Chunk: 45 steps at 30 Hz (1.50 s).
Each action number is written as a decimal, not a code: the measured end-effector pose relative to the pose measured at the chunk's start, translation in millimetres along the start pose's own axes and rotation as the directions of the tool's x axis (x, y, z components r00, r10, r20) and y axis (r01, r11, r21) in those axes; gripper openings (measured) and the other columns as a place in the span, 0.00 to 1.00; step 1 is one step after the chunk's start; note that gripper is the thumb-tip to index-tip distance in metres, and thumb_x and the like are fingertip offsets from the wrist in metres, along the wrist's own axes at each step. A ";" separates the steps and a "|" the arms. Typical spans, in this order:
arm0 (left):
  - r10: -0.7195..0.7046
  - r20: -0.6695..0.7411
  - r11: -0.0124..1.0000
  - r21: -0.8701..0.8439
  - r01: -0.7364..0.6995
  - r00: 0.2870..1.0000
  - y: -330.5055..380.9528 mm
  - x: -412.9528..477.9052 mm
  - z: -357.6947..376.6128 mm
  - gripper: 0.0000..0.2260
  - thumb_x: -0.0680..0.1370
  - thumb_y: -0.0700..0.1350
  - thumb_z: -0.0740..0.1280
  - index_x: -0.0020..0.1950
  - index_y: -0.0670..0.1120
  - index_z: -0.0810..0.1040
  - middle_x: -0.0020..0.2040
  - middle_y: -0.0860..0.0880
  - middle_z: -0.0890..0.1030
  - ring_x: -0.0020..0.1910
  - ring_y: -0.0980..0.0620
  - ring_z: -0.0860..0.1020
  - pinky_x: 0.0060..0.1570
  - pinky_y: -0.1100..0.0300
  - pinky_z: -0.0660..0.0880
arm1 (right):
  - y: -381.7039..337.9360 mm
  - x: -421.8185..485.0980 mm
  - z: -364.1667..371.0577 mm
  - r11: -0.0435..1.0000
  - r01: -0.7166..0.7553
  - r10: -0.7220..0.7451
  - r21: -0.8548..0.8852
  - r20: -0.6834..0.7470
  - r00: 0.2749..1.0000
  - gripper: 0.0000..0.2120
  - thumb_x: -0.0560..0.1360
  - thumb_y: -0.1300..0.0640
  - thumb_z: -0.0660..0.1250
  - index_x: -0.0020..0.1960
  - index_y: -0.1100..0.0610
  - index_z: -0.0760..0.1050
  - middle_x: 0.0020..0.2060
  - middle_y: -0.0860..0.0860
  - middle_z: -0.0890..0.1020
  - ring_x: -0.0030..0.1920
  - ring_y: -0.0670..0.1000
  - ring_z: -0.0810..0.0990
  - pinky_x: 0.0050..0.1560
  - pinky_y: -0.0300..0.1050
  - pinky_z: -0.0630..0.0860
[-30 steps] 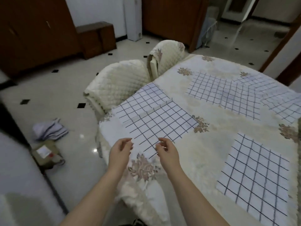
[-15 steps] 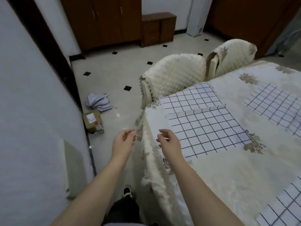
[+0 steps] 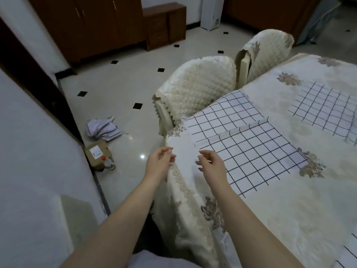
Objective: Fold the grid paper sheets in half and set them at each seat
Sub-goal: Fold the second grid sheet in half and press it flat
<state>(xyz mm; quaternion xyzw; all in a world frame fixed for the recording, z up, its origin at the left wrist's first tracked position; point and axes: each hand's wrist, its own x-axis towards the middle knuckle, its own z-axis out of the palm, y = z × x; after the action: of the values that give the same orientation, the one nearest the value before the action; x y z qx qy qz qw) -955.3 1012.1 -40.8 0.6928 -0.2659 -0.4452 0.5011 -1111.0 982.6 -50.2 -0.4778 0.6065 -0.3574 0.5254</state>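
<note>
A grid paper sheet (image 3: 249, 157) lies on the cream tablecloth (image 3: 270, 209) by the table's left edge. A raised edge crosses it, and a further gridded part (image 3: 222, 113) reaches towards the nearest chair. My left hand (image 3: 159, 163) hovers just off the table's edge with loosely curled fingers and holds nothing. My right hand (image 3: 211, 165) hovers over the cloth beside the sheet's near left corner, also loosely curled, with nothing in it. A second grid sheet (image 3: 328, 113) lies further right. A corner of a third grid sheet (image 3: 347, 256) shows at the bottom right.
Two quilted chairs (image 3: 197, 88) (image 3: 268, 49) stand against the table's far left side. On the tiled floor lie a cloth bundle (image 3: 102, 128) and a cardboard box (image 3: 97, 153) with a bottle. A white wall (image 3: 29, 171) is close on the left.
The view has swung left towards the wall and floor. Both hands have come off the sheet's near corner and now hover at the table's edge.
</note>
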 end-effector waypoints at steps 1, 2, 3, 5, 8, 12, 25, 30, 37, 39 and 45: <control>0.001 0.038 1.000 0.012 -0.002 0.999 5.2 12.7 4.2 0.08 0.80 0.42 0.62 0.55 0.43 0.79 0.42 0.47 0.82 0.43 0.50 0.80 0.42 0.61 0.75 | 0.8 8.4 1.3 1.000 -0.014 0.015 0.010 -0.038 0.999 0.07 0.76 0.57 0.63 0.53 0.52 0.76 0.47 0.49 0.81 0.48 0.48 0.83 0.56 0.57 0.78; 0.003 0.077 1.000 0.022 -0.005 0.997 10.6 25.6 8.5 0.08 0.80 0.42 0.62 0.55 0.44 0.79 0.42 0.47 0.82 0.43 0.51 0.80 0.43 0.60 0.75 | 0.8 16.6 3.1 0.999 -0.028 0.030 0.020 -0.078 0.997 0.06 0.76 0.57 0.64 0.53 0.52 0.76 0.46 0.49 0.81 0.48 0.49 0.83 0.56 0.57 0.78; 0.006 0.119 0.999 0.031 -0.010 0.993 15.9 39.4 12.6 0.07 0.80 0.42 0.62 0.54 0.44 0.79 0.42 0.47 0.82 0.43 0.51 0.80 0.44 0.60 0.75 | 0.0 25.5 5.9 0.999 -0.042 0.046 0.034 -0.120 0.992 0.06 0.76 0.57 0.64 0.53 0.51 0.76 0.46 0.50 0.81 0.48 0.50 0.83 0.56 0.58 0.78; 0.009 0.195 0.998 0.052 -0.020 0.981 26.2 66.5 18.3 0.06 0.79 0.43 0.63 0.51 0.46 0.79 0.42 0.48 0.82 0.43 0.51 0.80 0.46 0.58 0.76 | -3.0 41.6 13.4 0.995 -0.069 0.083 0.073 -0.196 0.977 0.06 0.76 0.57 0.64 0.53 0.52 0.76 0.46 0.51 0.82 0.48 0.50 0.83 0.55 0.58 0.78; -0.007 0.288 0.996 0.082 -0.018 0.957 43.3 114.8 26.4 0.04 0.79 0.43 0.63 0.50 0.48 0.78 0.43 0.47 0.82 0.42 0.51 0.80 0.45 0.59 0.76 | -12.6 65.2 29.6 0.986 -0.109 0.142 0.125 -0.301 0.943 0.08 0.77 0.57 0.64 0.54 0.53 0.76 0.47 0.50 0.81 0.48 0.49 0.83 0.55 0.55 0.79; -0.067 0.409 0.993 0.117 0.021 0.910 63.5 159.8 36.4 0.05 0.80 0.42 0.62 0.51 0.46 0.78 0.44 0.44 0.81 0.40 0.49 0.79 0.39 0.57 0.76 | -26.8 76.7 37.2 0.977 -0.143 0.197 0.155 -0.430 0.881 0.08 0.77 0.57 0.63 0.55 0.55 0.77 0.49 0.52 0.82 0.48 0.48 0.82 0.52 0.51 0.79; -0.105 0.721 0.950 0.276 -0.145 0.685 78.4 190.7 83.2 0.09 0.81 0.42 0.61 0.57 0.42 0.78 0.48 0.45 0.82 0.48 0.49 0.81 0.51 0.56 0.77 | -25.6 29.2 27.9 0.930 -0.206 0.367 0.303 -0.760 0.536 0.06 0.76 0.59 0.63 0.51 0.52 0.76 0.48 0.52 0.81 0.50 0.54 0.81 0.55 0.56 0.79; -0.125 0.743 0.934 0.312 -0.175 0.657 72.0 185.3 90.2 0.07 0.79 0.41 0.62 0.55 0.44 0.78 0.46 0.47 0.82 0.51 0.47 0.81 0.55 0.52 0.77 | -23.6 27.5 29.2 0.927 -0.227 0.374 0.297 -0.766 0.523 0.06 0.76 0.60 0.64 0.51 0.52 0.76 0.47 0.51 0.81 0.49 0.56 0.81 0.54 0.56 0.79; -0.054 0.612 0.859 0.431 -0.275 0.789 86.3 212.5 81.9 0.13 0.78 0.42 0.61 0.61 0.47 0.76 0.55 0.50 0.78 0.44 0.52 0.76 0.45 0.57 0.72 | -39.3 66.1 43.7 0.953 -0.228 0.301 0.198 -0.701 0.646 0.07 0.75 0.59 0.64 0.52 0.53 0.76 0.45 0.49 0.80 0.38 0.49 0.77 0.38 0.37 0.73; -0.084 0.556 0.849 0.474 -0.232 0.827 88.7 223.5 83.4 0.16 0.76 0.41 0.61 0.64 0.45 0.74 0.59 0.45 0.78 0.48 0.44 0.78 0.48 0.52 0.75 | -47.6 85.7 52.0 0.961 -0.228 0.272 0.153 -0.655 0.705 0.08 0.76 0.59 0.64 0.54 0.54 0.76 0.44 0.48 0.79 0.34 0.45 0.74 0.31 0.30 0.70; -0.393 0.370 0.794 0.598 0.107 0.842 85.3 235.5 94.4 0.25 0.73 0.41 0.65 0.69 0.37 0.67 0.64 0.38 0.74 0.58 0.40 0.75 0.56 0.51 0.73 | -75.6 151.2 79.6 0.968 -0.249 0.221 -0.007 -0.435 0.873 0.13 0.76 0.59 0.64 0.60 0.57 0.76 0.56 0.51 0.80 0.51 0.49 0.78 0.54 0.42 0.74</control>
<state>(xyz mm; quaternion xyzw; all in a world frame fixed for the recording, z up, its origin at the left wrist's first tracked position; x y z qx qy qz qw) -923.2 746.6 -53.5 0.7061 -0.4009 -0.5688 0.1312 -1016.3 821.9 -39.5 -0.3261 0.7720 -0.3682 0.4026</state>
